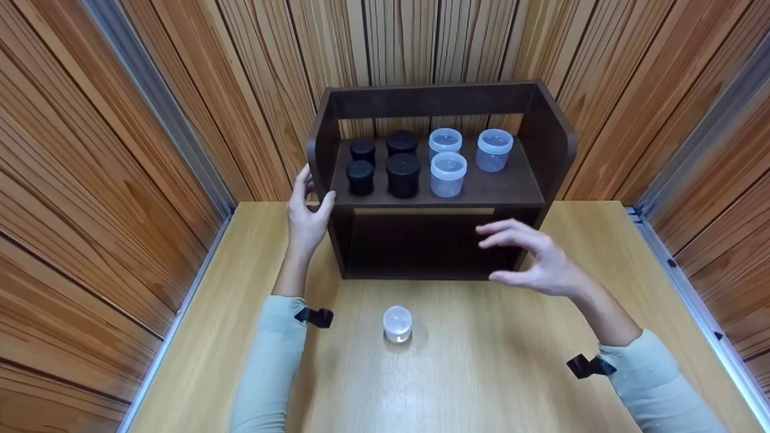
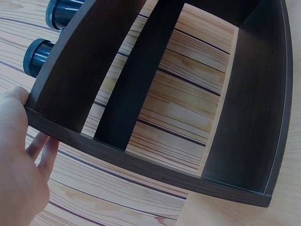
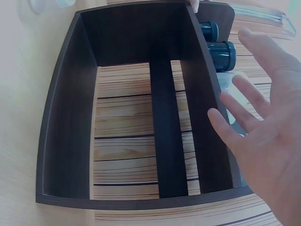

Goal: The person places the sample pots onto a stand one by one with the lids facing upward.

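Observation:
My left hand (image 1: 308, 225) grips the left side panel of a dark brown two-tier shelf (image 1: 445, 204), thumb at the front and fingers on the outer side. In the left wrist view that hand (image 2: 21, 155) is at the panel's edge. My right hand (image 1: 535, 258), fingers spread and holding nothing, is in front of the shelf's lower right. On the upper tier stand several black lidded jars (image 1: 403, 175) at left and three clear plastic jars (image 1: 448, 175) to their right. Another clear jar (image 1: 397, 324) stands on the table before the shelf.
The shelf stands toward the back of a light wooden table (image 1: 469, 373). Wood-grain panels (image 1: 264, 96) rise behind and at both sides. Metal rails (image 1: 680, 270) run along the table's sides. Below the upper tier is an open compartment (image 1: 421, 243).

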Demonstrator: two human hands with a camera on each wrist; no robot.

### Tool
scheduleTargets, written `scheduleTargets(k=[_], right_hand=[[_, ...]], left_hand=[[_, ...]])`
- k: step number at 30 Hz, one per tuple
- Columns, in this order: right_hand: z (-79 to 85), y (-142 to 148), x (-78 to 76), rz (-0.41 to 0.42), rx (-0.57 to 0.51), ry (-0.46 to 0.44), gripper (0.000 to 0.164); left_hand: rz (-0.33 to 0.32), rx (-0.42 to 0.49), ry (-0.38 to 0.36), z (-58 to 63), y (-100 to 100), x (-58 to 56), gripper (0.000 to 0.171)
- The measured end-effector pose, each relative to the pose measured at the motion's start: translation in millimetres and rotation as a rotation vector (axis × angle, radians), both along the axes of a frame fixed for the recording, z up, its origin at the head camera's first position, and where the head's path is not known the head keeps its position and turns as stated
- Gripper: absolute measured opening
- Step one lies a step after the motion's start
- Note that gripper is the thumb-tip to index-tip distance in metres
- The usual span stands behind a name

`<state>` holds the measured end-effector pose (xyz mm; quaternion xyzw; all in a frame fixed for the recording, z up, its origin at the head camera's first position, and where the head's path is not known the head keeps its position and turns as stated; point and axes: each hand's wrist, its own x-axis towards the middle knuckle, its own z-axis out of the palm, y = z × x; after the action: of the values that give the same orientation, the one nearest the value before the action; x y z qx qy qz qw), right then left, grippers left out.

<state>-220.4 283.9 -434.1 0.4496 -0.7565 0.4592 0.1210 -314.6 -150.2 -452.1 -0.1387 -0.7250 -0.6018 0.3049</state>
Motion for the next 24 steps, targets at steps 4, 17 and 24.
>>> scheduleTargets(k=[4,17,24], right_hand=[[-12.3,-4,0.6,0.031,0.029,-0.049,0.058],[-52.2,-31,7.7,0.061,0.128,-0.182,0.057],[-69.1,-48,6.1,0.06,0.163,-0.205,0.057]], left_hand=[[0.008,-0.004,-0.002,-1.0,-1,0.3,0.064],[0.024,-0.04,-0.055,2.7,-1,3.6,0.066],[0.026,-0.041,-0.042,1.4,-1,3.3,0.066]])
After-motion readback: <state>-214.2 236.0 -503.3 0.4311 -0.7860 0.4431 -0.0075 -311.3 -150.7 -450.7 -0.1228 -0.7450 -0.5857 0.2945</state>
